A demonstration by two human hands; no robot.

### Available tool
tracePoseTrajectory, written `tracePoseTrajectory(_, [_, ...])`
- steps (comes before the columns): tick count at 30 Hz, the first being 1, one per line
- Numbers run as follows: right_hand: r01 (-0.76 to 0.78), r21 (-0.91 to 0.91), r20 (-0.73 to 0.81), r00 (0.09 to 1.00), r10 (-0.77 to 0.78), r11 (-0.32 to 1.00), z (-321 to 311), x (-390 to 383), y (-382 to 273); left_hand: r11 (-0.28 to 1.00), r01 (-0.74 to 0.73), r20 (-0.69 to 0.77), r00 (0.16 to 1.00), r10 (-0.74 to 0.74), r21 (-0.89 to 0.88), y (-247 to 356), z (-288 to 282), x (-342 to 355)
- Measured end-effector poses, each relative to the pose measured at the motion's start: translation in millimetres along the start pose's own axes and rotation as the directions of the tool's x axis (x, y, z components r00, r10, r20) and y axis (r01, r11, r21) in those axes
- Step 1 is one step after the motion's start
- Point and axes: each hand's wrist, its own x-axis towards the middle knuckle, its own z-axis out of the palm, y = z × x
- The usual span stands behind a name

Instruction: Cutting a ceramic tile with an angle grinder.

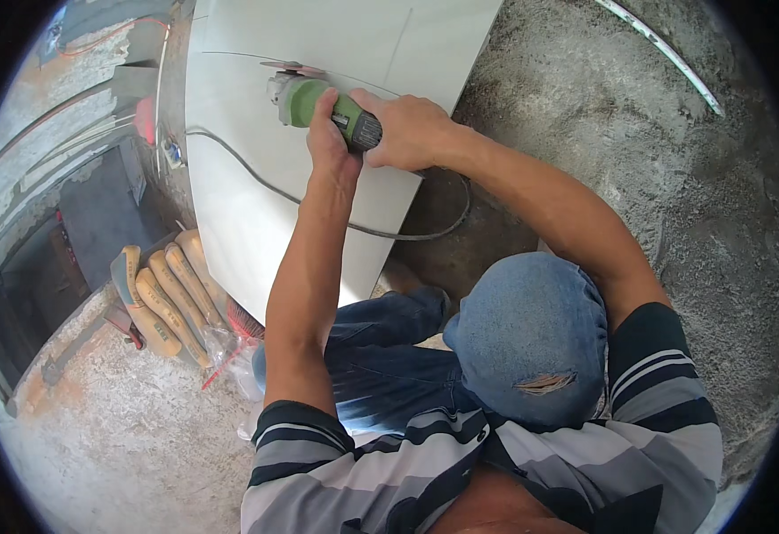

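A green angle grinder (309,102) with a dark rear end is held in both my hands over a large pale tile (247,169). My left hand (332,138) wraps round the near side of its body, thumb along the top. Around the rear end closes my right hand (412,132); its fingers are partly hidden behind the tool. The thin disc (292,68) sits edge-on at the grinder's far end, beside a dark line across the tile; whether it touches the surface I cannot tell. A black cord (398,237) loops over the tile beneath my left forearm.
Several tan, elongated pieces (176,285) lie at the left, near a clear plastic bag (234,356). Rough concrete floor (603,116) spreads to the right, with a white strip (665,49) at the far right. My bent knee (532,329) rises close to the tile's near edge.
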Motion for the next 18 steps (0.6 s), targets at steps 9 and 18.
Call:
tracePoseTrajectory(9, [0.018, -0.001, -0.034, 0.999, -0.018, 1.0, 1.0, -11.4, 3.8, 1.0, 0.003, -0.009, 1.0, -0.003, -0.011, -6.5, 3.1, -10.0])
tracePoseTrajectory(18, [0.012, -0.02, -0.046, 0.999, -0.013, 1.0, -0.1, -22.9, 9.0, 1.0, -0.014, -0.022, 1.0, 0.014, -0.012, -16.7, 5.9, -17.4])
